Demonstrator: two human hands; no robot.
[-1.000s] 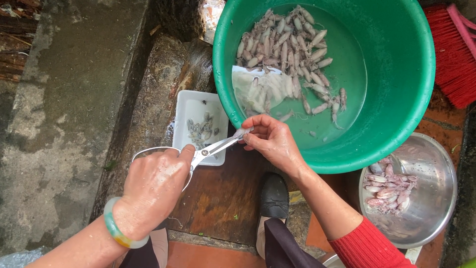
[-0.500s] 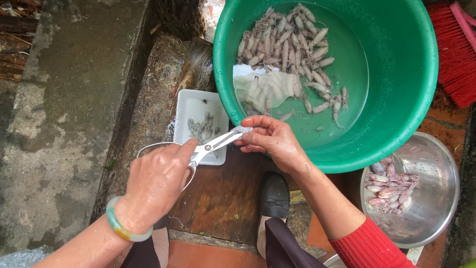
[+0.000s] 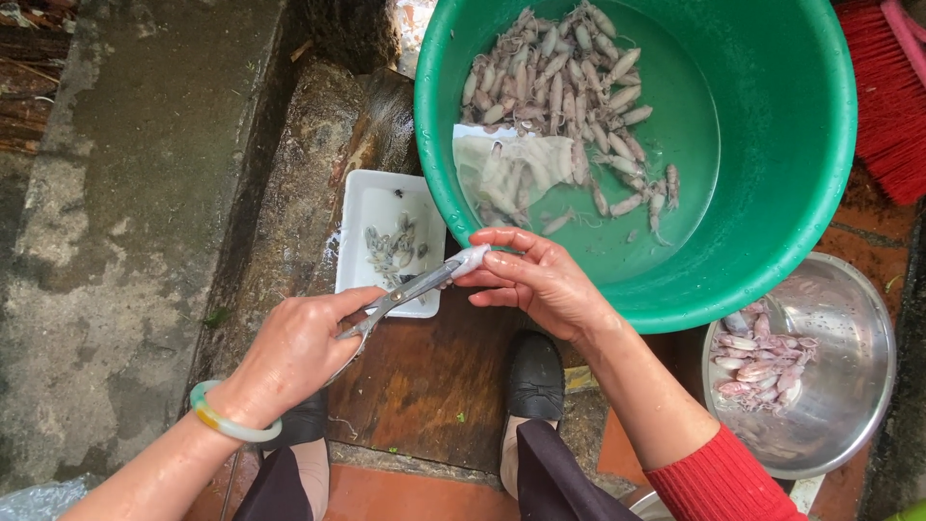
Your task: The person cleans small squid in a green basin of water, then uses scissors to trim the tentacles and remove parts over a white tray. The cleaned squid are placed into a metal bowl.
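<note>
**Blades at the fingertips: small squid trimmed beside the green basin**

We hold a small pale squid (image 3: 472,258) in our right hand (image 3: 540,280), just outside the near rim of the green basin (image 3: 772,193), our fingers (image 3: 502,262) clamped on it from both sides. Our left hand (image 3: 294,352), a pale green bangle (image 3: 227,425) on its wrist, is closed around the handles of the metal scissors (image 3: 405,292), whose blades look drawn together with their tips touching the squid.

Inside the basin a heap of untrimmed squid (image 3: 559,77) lies in shallow water toward the far wall. Just left of the basin sits a white tray (image 3: 371,207) holding dark scraps. To the basin's near right, a steel bowl (image 3: 858,386) carries a small pile of pinkish squid (image 3: 757,367). A red broom (image 3: 892,106) lies to the basin's right, and a black shoe (image 3: 533,381) shows below our hands.

The main risk, as we judge it, is the blade tips: they work right against our right thumb and forefinger, and both squid and skin look wet. A slip of the slick body could carry a fingertip into the cut. The squid could also squirt free and fall to the wet brown floor (image 3: 424,386) below, since we hold it outside the basin, over neither tray nor bowl. Scraps may likewise miss the tray.
</note>
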